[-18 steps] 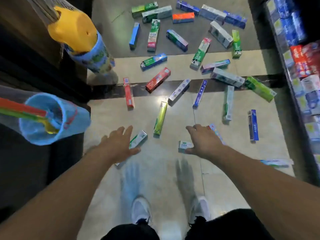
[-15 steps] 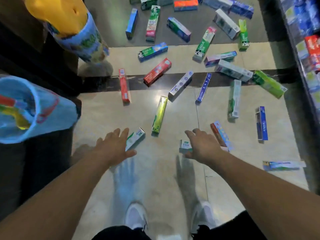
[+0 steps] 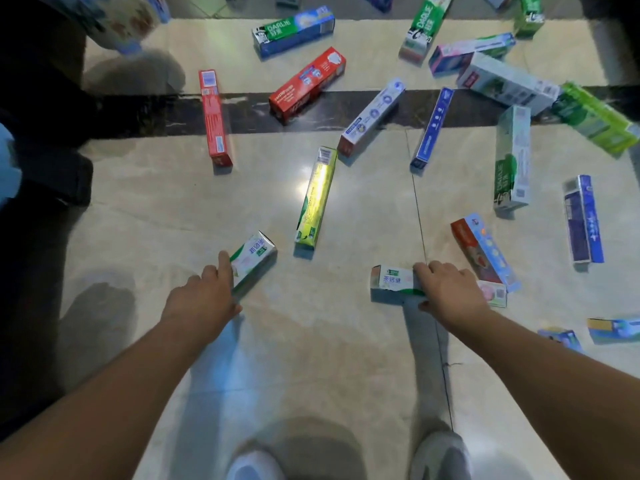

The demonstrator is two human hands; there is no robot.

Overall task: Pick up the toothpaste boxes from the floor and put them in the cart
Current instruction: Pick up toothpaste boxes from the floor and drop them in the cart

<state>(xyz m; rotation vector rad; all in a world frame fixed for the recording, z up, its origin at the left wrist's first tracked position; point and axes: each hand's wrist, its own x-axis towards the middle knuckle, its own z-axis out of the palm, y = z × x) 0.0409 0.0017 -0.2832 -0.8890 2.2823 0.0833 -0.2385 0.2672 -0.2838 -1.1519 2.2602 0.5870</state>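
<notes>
Pale glossy floor tiles (image 3: 166, 209) crossed by a dark marble strip (image 3: 145, 112), with two light shoes (image 3: 254, 467) planted at the near edge.

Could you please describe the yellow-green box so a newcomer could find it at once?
Start at the dark floor stripe. Just nearer the person, the yellow-green box lies between the two hands' reach, the only shiny yellow one among red, white and blue boxes.

— Left hand (image 3: 204, 299)? 
— Laid on a white-green box (image 3: 254, 261), fingers over its near end. 
— Right hand (image 3: 446, 292)? 
— Draped over another white-green box (image 3: 391, 280), box flat on the tiled floor (image 3: 311, 341). 
— Beyond? 
— Yellow-green box (image 3: 317, 199) between both, many more scattered further out.
</notes>
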